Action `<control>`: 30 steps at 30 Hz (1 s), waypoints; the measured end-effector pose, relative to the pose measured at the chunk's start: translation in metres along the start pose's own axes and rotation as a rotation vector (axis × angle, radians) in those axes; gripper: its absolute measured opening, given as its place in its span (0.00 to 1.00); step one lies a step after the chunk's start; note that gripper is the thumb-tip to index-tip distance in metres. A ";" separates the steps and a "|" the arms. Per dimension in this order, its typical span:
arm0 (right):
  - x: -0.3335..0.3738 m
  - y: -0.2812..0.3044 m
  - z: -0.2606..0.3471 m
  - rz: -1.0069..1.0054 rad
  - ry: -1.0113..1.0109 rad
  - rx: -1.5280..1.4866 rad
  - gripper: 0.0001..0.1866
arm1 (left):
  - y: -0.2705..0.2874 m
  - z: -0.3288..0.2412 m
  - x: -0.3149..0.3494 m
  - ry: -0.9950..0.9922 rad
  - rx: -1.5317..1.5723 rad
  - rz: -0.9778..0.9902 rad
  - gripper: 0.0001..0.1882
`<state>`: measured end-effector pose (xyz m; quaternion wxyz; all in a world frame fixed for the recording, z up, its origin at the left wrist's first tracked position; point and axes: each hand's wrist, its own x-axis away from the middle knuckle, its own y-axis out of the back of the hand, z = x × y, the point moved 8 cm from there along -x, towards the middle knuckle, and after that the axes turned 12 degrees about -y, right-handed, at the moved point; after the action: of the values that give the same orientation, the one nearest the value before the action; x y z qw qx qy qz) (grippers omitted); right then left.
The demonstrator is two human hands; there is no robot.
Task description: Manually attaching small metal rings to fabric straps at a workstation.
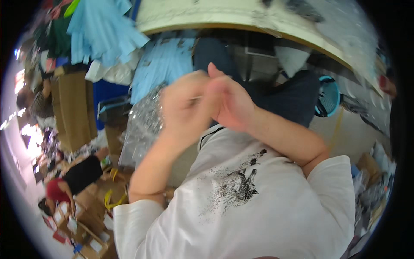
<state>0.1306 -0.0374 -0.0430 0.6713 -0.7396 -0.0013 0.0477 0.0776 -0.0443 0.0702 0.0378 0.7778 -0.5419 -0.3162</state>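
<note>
My left hand (185,101) and my right hand (233,102) meet above my lap, overlapping each other. Motion smears the left hand, and a small dark streak on it is too blurred to name. The right hand's thumb points up, while its other fingers are mostly hidden against the left hand. Whether anything is held between them cannot be made out. Just left of the hands lies a clear plastic bag (140,129). Beyond it, light blue fabric (166,58) hangs down beside my leg.
A pale table (207,15) spans the far side, with clear plastic (345,26) at its right. More light blue garments (97,30) hang at upper left. A turquoise basket (327,97) stands right. Cardboard boxes (73,110) and a person in red (58,190) are left.
</note>
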 end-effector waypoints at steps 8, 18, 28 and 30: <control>0.055 -0.055 0.045 -0.356 0.445 0.335 0.26 | -0.109 -0.021 -0.036 -0.449 0.146 -0.140 0.12; 0.044 -0.030 0.034 -0.791 0.440 0.319 0.24 | -0.051 -0.019 0.001 -0.370 -0.157 -0.719 0.06; 0.006 -0.016 0.025 -0.691 0.375 0.329 0.20 | -0.002 -0.018 0.019 -0.507 -0.140 -0.664 0.08; -0.005 -0.013 0.019 -0.609 0.315 0.302 0.19 | 0.004 -0.016 0.027 -0.542 -0.182 -0.726 0.08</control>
<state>0.1253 -0.0179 -0.0318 0.7483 -0.5962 -0.1109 -0.2690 0.0889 -0.0736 0.0724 -0.1503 0.8001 -0.1950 -0.5470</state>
